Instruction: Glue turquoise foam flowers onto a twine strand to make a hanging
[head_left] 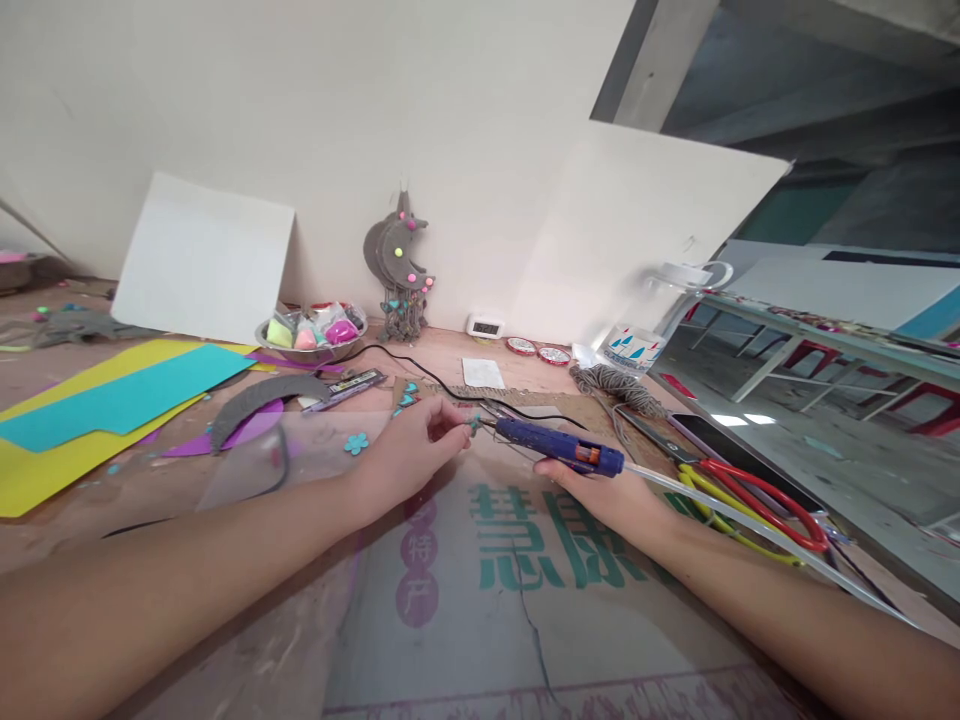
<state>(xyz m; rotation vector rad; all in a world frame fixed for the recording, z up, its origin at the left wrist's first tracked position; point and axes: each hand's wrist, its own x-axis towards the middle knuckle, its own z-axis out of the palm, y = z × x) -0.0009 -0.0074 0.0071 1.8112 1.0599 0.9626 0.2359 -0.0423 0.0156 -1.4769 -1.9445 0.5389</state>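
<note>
Your right hand [600,495] is wrapped around a blue glue gun [559,447], which lies nearly level with its nozzle pointing left. Your left hand [412,450] pinches a tiny teal piece [474,422] between fingertips, right at the nozzle tip; whether the piece touches the tip is too small to tell. Both hands hover low over a printed cardboard sheet [517,600] with green lettering.

A clear glue stick [660,478] juts from the gun's back end toward the right. Just beside your right wrist lie red scissors [757,500] over yellow ones [720,515]. A black cord [435,375] runs away from the gun across the table. Beyond it sit a ball of twine [615,385], a white card [482,373] and two round tins [536,350].

Near your left hand a teal flower [357,442] rests on the table. Farther left are teal paper [112,400] over yellow paper [45,470], a grey crescent [262,398], and a bowl [311,335] of coloured clay. A grey moon ornament [401,265] leans against the wall.
</note>
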